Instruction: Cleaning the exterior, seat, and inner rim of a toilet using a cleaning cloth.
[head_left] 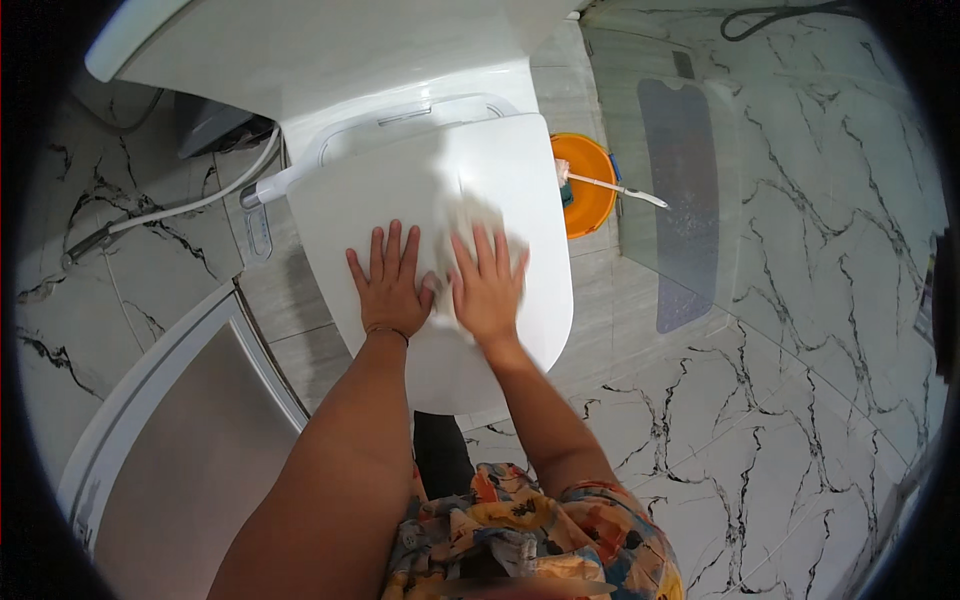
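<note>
In front of me is a white toilet with its smooth, glossy lid [530,340] lowered. My left hand [393,290] lies palm down on the left middle of the lid, fingers spread and pointing away from me. Beside it, my right hand [489,290] also rests flat on the lid with its fingers apart. The thumbs point toward each other, with a small gap between them. Greyish shadows show on the lid around both hands. Whether anything thin lies under the palms, I cannot tell.
Right of the toilet stands an orange bucket [607,200] with a white-handled brush [625,188] across its rim. Beyond it is a glass panel with a grey mat [682,210]. At left are a sprayer hose [170,210] and a white-framed door [190,420].
</note>
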